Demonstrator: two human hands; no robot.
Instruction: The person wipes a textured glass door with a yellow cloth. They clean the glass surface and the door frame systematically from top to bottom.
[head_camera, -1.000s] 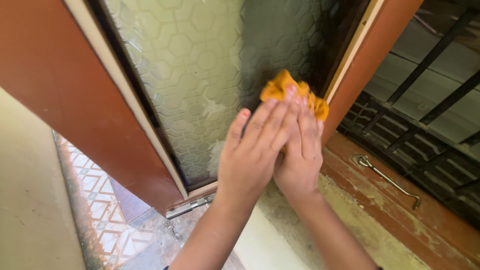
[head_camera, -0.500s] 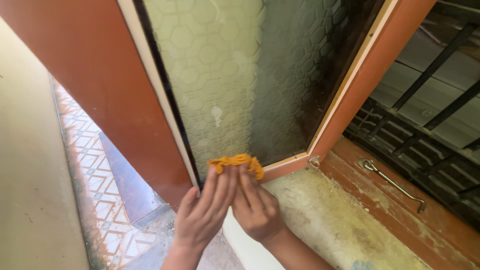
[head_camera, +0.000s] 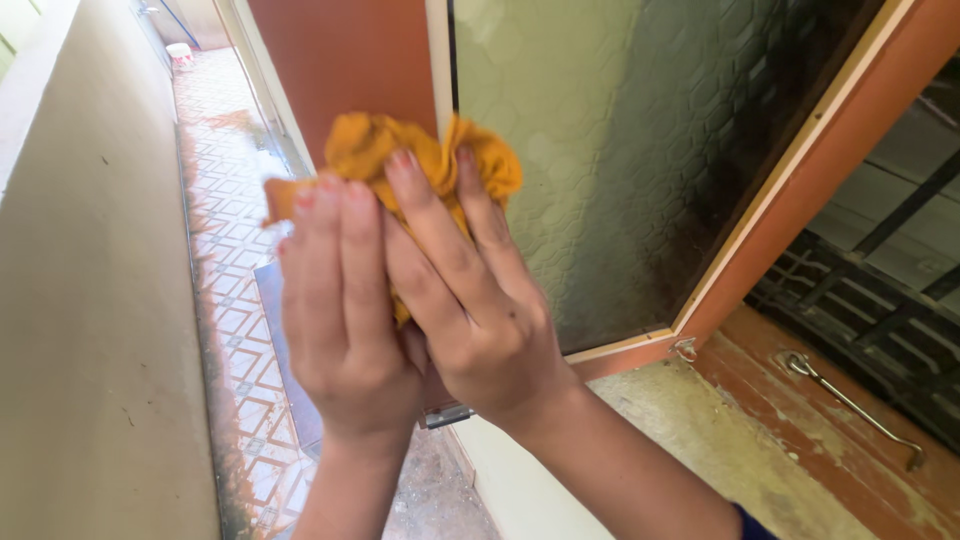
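Both of my hands press a crumpled orange cloth (head_camera: 372, 143) against the left side of an open window shutter. My left hand (head_camera: 340, 310) covers the cloth's lower left part. My right hand (head_camera: 465, 300) lies over it on the right, fingers spread upward. The shutter has a red-brown wooden frame (head_camera: 345, 55) and a pane of greenish glass (head_camera: 620, 130) with a hexagon pattern. The cloth sits over the frame's left upright, at the glass edge.
A worn red-brown sill (head_camera: 800, 420) with a metal hook latch (head_camera: 850, 400) lies at the lower right, under dark window bars (head_camera: 900, 230). A beige wall (head_camera: 90, 300) fills the left. Far below runs a patterned tile floor (head_camera: 225, 230).
My hands and the cloth have gone from the pane's right side down to its bottom edge, then up and left to the shutter's left upright. The view has swung left.
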